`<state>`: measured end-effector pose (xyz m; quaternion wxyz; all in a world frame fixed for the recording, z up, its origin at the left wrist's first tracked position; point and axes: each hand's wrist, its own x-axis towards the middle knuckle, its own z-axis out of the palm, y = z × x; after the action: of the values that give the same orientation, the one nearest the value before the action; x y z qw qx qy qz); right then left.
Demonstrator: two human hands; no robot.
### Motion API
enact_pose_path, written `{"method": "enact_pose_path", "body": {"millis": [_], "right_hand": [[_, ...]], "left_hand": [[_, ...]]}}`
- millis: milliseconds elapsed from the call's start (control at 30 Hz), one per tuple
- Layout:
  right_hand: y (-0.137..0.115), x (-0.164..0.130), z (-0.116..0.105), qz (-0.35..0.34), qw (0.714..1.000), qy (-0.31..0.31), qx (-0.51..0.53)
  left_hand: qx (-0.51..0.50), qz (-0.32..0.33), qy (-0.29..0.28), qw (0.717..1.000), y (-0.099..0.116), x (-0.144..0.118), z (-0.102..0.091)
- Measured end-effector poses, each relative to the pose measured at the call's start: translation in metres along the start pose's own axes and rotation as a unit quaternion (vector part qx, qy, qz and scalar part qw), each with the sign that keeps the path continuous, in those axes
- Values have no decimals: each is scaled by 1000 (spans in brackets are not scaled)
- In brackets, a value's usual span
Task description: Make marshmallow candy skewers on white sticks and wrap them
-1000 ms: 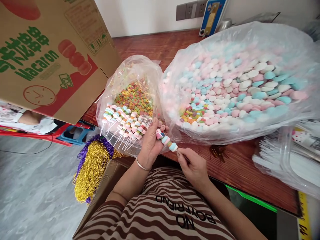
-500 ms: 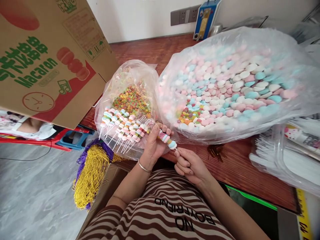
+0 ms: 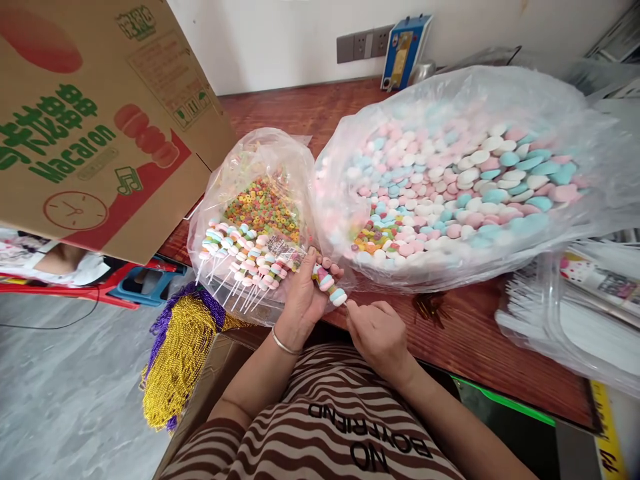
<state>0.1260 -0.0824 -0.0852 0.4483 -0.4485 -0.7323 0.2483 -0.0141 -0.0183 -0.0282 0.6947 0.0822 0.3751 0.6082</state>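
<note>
We hold a candy skewer [image 3: 329, 283] just over the near edge of the wooden surface [image 3: 470, 333], in front of the two open bags. Our left hand [image 3: 305, 293] closes its fingers around the upper candies; our right hand [image 3: 377, 333] pinches the bare stick end. The skewer's long axis runs diagonally, candy tip pointing up-left toward the small bag of rings [image 3: 260, 200], stick toward lower right. A loose grip could let pieces slide off, or the thin stick could snap.
</note>
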Motion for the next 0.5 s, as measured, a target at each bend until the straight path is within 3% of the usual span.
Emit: {"method": "enact_pose_path", "body": {"millis": [67, 133, 167, 233, 300, 333, 500], "right_hand": [[-1, 2, 1, 1, 1000, -2, -2], [-5, 6, 2, 98, 987, -15, 128], [-7, 8, 2, 169, 957, -29, 233], [-10, 12, 2, 293, 844, -65, 444], [-10, 15, 1, 349, 736, -82, 574], [-9, 16, -1, 357, 708, -81, 604], [-4, 16, -4, 372, 679, -81, 628]], "left_hand": [[6, 0, 2, 1000, -4, -2, 2], [8, -9, -25, 1000, -10, -5, 1], [9, -18, -50, 999, -13, -5, -1], [15, -44, -106, 993, -17, -6, -8], [30, -66, -145, 987, -15, -4, -15], [37, -67, -156, 985, -12, -3, -19], [14, 44, -156, 987, 14, 4, -23]]}}
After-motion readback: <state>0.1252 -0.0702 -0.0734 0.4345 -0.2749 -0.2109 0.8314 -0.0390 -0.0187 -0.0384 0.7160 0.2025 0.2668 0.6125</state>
